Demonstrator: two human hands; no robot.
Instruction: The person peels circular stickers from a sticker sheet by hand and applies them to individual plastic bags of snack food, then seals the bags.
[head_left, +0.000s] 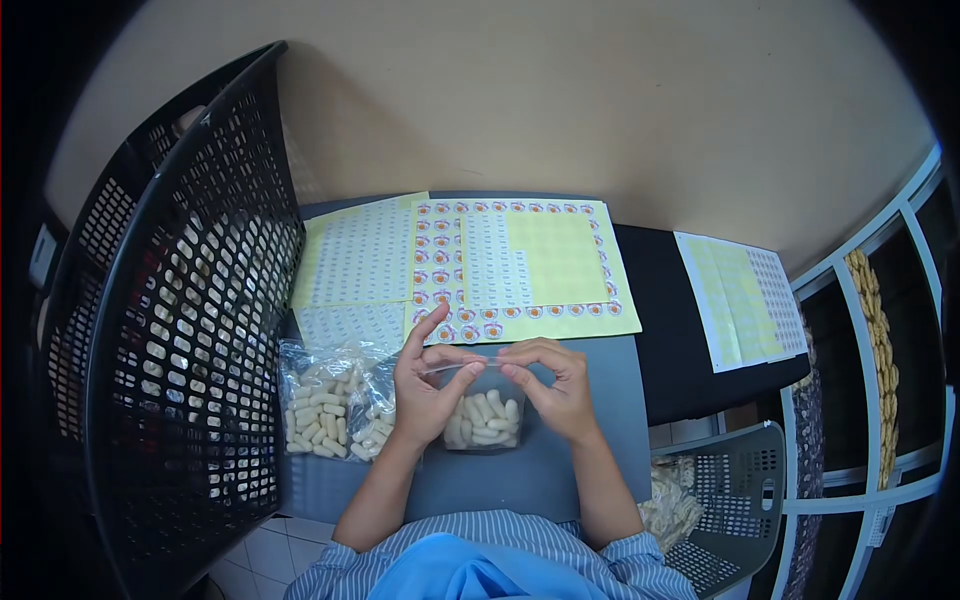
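Both hands meet at the top edge of a clear plastic bag (484,422) that holds several pale, finger-shaped pieces. My left hand (430,385) pinches the bag's top edge between thumb and fingers, with one finger raised. My right hand (555,385) pinches the same edge a little to the right, thumb and fingers together. The bag's lower part rests on the grey table (590,450). Just left of my left hand lie other clear bags (320,412) filled with similar pale pieces.
Sticker sheets (555,255) cover the table's back. A tall black perforated basket (190,330) stands at the left. Another sheet (740,300) lies on a black surface at the right. Below it is a green basket (725,500) with packs inside. Shelves (850,350) stand far right.
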